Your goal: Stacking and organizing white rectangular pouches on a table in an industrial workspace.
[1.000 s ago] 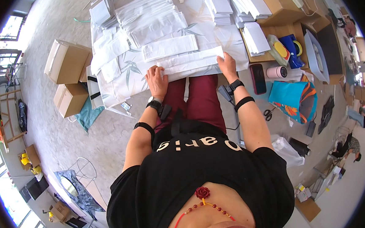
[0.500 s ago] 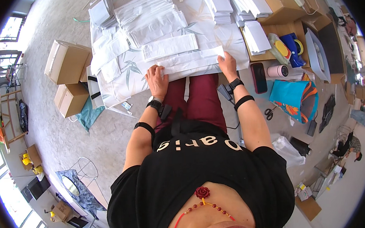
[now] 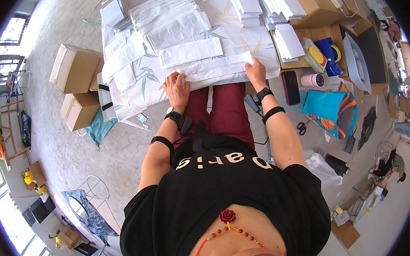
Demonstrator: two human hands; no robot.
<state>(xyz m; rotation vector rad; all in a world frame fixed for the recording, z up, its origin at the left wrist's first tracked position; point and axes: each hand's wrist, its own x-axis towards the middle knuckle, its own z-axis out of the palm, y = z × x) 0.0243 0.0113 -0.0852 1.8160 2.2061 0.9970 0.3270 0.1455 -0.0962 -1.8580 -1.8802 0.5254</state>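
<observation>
Pressing: both hands lie on the near edge of a long white folded sheet (image 3: 215, 69) that runs across the bench (image 3: 140, 92) in front of the person.
Left hand (image 3: 177, 89): palm down, fingers spread flat on the left end of the sheet; nothing is clasped, the grip is released and only rests there.
Right hand (image 3: 256, 71): at the right end of the same sheet, fingers bent over its corner; whether they pinch the corner or just press on it I cannot tell.
Sheet position: along the bench's near edge, above the person's dark red trousers (image 3: 223, 112), stretched between the two hands.
Bench cover: a white cloth with a green leaf print, hanging over the front edge.
Beyond the sheet: a shorter white folded strip (image 3: 191, 52) lies parallel to it, just behind; further back are loose heaps of white folded pieces (image 3: 173, 18).
Right of the bench: stacks of white envelopes (image 3: 288, 41) sit on cardboard boxes; near them a dark phone (image 3: 290, 87) and a white roll (image 3: 312, 80).
Floor, left side: two cardboard boxes (image 3: 75, 68) stand well apart from the hands.
Floor, right side: a turquoise and orange bag (image 3: 333, 112) and a pair of scissors (image 3: 302, 127).
</observation>
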